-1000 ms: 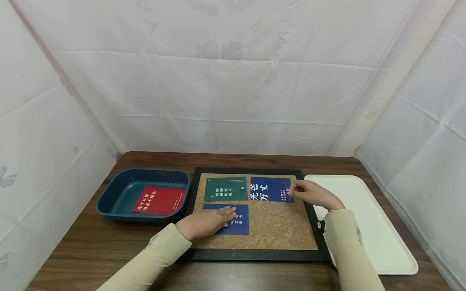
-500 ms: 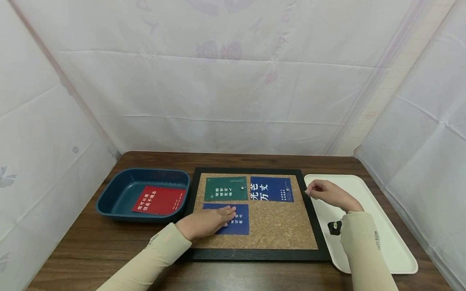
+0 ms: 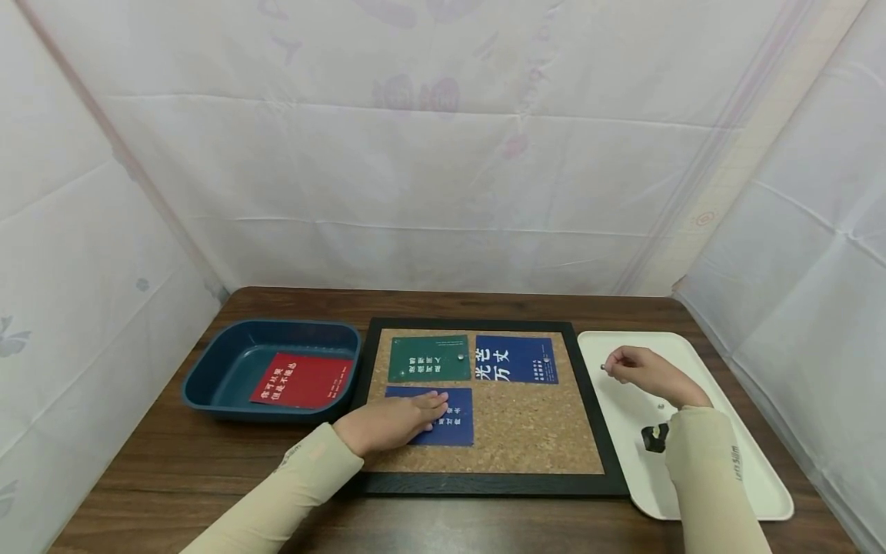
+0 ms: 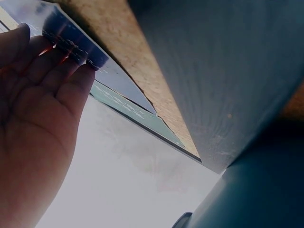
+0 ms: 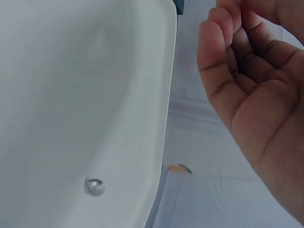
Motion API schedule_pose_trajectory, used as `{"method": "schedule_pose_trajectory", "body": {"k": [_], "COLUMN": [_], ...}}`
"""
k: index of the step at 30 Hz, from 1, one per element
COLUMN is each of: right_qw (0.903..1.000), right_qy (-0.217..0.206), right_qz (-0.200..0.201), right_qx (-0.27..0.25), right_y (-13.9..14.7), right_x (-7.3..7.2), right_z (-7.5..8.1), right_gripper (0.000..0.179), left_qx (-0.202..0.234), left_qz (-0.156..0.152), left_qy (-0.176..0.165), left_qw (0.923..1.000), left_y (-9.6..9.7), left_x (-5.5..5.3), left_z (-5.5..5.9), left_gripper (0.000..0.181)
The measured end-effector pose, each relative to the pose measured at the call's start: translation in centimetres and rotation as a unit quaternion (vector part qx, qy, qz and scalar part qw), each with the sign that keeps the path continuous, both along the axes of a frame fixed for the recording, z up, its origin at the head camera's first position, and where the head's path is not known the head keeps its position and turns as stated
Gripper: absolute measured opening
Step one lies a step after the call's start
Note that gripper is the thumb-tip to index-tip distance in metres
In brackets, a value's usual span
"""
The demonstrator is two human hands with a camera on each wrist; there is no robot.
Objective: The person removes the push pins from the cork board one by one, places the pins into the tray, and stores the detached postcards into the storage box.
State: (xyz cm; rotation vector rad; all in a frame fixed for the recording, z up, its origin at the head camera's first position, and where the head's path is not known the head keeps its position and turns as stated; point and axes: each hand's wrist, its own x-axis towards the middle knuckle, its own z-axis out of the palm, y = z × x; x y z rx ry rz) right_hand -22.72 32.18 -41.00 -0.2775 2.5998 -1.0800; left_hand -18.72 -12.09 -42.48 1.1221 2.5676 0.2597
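Note:
My left hand (image 3: 394,425) lies with straight fingers on a blue card (image 3: 460,427) at the lower left of the cork board (image 3: 533,431); the left wrist view shows its fingertips on that card (image 4: 109,71). Over the white tray (image 3: 741,469), my right hand (image 3: 647,373) pinches a small thumbtack (image 3: 603,367) between thumb and fingertips. Another thumbtack (image 5: 95,186) rests on the tray. Along the board's top are a green card (image 3: 429,359), with a silver tack (image 3: 461,357) at its right, and a second blue card (image 3: 515,359), also with a tack (image 3: 547,360).
A deep teal tray (image 3: 238,350) stands left of the board with a red card (image 3: 302,381) in it. The board has a raised black frame (image 3: 484,485). A small black thing (image 3: 654,438) sits by the right wrist. White sheets (image 3: 429,192) surround the wooden table (image 3: 208,469).
My right hand has moved right from the upper blue card to over the white tray, a small tack at its fingertips. The left hand has stayed on its blue card.

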Motion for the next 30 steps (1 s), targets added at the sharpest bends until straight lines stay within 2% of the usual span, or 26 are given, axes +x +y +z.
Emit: {"method": "schedule_pose_trajectory", "body": {"k": [5,16,30], "right_qw": [0.9998,0.9992,0.9973], "right_qy": [-0.013,-0.028,-0.038], "right_qz": [-0.013,-0.026,-0.056], "right_qx": [0.005,0.010,0.027], "right_y": [0.9,2.7,4.6], "right_x": [0.1,0.6,1.0], "right_z": [-0.2,-0.8,-1.8], "right_gripper": [0.026,0.027,0.024], "left_qx": [0.002,-0.001,-0.005], "left_qz": [-0.001,0.013,0.000], "left_qy": [0.003,-0.016,0.002], "left_qw": [1.0000,0.9998,1.0000], "left_y": [0.0,0.0,0.0], "left_x": [0.0,-0.1,0.0], "left_z": [0.1,-0.2,0.0], "left_gripper": [0.043,0.043,0.043]}}
